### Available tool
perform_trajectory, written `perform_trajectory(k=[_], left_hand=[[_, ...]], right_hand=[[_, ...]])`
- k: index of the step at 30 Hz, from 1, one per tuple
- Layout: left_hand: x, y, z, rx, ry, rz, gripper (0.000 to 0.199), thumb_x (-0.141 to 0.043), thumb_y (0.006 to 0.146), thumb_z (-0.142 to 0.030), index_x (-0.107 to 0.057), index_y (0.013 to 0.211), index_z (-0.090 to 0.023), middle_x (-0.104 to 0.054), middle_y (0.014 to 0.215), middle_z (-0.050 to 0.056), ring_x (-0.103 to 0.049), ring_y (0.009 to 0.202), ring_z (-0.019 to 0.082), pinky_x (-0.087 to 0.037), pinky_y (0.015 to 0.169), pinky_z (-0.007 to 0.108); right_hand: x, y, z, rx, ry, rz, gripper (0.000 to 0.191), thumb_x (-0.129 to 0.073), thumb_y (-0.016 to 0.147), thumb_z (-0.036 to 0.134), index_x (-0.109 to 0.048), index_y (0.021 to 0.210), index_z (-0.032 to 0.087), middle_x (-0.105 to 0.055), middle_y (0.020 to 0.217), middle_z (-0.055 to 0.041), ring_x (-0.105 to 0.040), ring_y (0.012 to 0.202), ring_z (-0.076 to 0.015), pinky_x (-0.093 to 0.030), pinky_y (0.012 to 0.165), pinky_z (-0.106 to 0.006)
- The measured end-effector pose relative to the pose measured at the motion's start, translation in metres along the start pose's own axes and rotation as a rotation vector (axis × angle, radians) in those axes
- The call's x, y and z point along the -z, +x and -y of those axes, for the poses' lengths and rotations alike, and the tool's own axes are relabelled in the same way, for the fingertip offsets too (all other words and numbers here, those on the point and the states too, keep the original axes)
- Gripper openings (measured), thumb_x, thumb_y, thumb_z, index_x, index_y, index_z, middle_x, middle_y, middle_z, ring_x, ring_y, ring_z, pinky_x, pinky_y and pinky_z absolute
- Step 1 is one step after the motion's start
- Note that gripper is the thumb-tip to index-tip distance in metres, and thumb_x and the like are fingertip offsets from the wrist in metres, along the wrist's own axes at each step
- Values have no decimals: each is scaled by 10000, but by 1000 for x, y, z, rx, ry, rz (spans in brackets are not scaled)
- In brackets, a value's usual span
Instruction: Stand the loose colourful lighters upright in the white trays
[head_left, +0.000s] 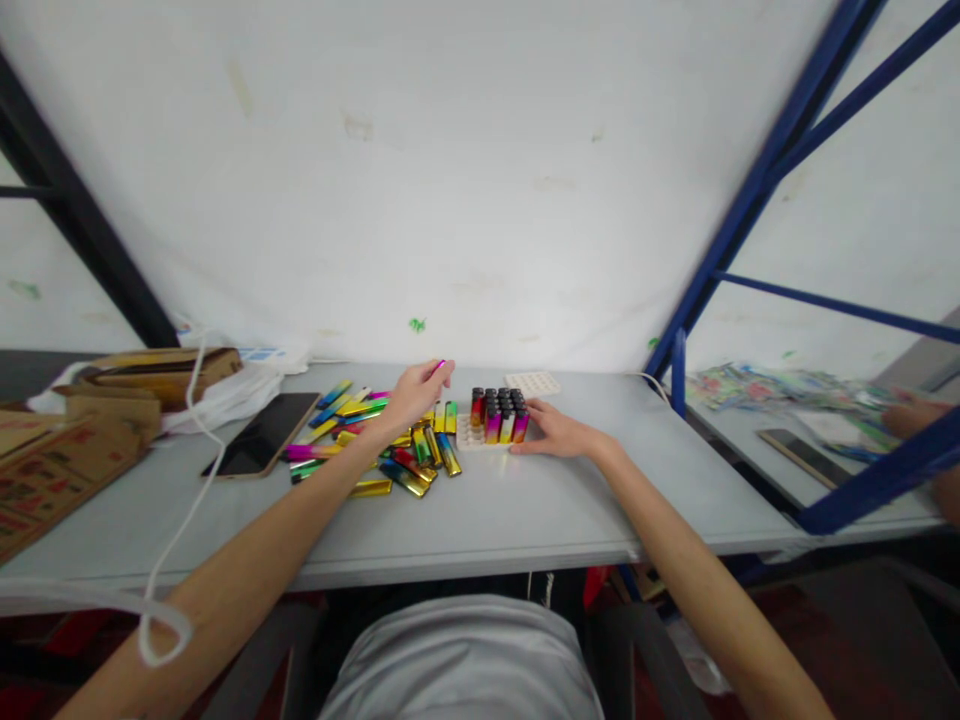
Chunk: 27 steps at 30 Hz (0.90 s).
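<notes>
My left hand [421,392] is raised above the back of a loose pile of shiny multicoloured lighters [405,475]; its fingers are closed on a lighter whose purple end [440,366] shows at the fingertips. A white tray with round holes [469,436] stands right of the pile. Several upright lighters with dark tops [507,425] fill its right part, while holes show at its left. My right hand [556,432] rests at the tray's right side, fingers apart, fingertips touching the tray and the lighters at its edge.
Behind the tray lies another white holed tray [534,383]. On the left are a dark tablet [264,434], a white cable [196,480] and cardboard boxes [82,450]. Blue metal posts [679,370] rise at the right; beyond them are a phone [806,456] and another person's hand [911,412].
</notes>
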<state>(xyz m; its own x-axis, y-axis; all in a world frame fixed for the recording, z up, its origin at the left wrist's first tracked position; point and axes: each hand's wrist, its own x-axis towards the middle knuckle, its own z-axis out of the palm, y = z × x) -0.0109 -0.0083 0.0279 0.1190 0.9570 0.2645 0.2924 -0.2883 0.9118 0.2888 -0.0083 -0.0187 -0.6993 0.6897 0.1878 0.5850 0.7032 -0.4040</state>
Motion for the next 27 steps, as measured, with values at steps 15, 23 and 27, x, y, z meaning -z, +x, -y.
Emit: perform_trajectory(k=[15, 23, 27], left_hand=[[-9, -9, 0, -229, 442, -89, 307, -499, 849, -337, -421, 579, -215, -423, 554, -31, -419, 592, 151, -278, 607, 299], [-10, -14, -4, -247, 425, -45, 371, -513, 931, -471, -464, 662, -219, -458, 592, -31, -428, 619, 164, -304, 629, 298], [-12, -15, -4, -230, 312, -31, 273, -615, 884, -473, -525, 835, -220, -511, 663, -46, -476, 643, 160, -343, 647, 284]], right_hand=[[0, -1, -1, -32, 13, 3, 866, -636, 835, 763, -563, 1411, 120, -494, 1479, -206, -483, 1374, -359, -341, 1225, -522], [-2, -1, -3, -19, 26, -9, 835, -646, 837, 752, -568, 1418, 157, -497, 1485, -180, -483, 1368, -359, -351, 1211, -545], [-1, -1, -1, -17, 17, -1, 833, -644, 844, 744, -566, 1421, 148, -500, 1477, -184, -479, 1373, -358, -348, 1214, -537]])
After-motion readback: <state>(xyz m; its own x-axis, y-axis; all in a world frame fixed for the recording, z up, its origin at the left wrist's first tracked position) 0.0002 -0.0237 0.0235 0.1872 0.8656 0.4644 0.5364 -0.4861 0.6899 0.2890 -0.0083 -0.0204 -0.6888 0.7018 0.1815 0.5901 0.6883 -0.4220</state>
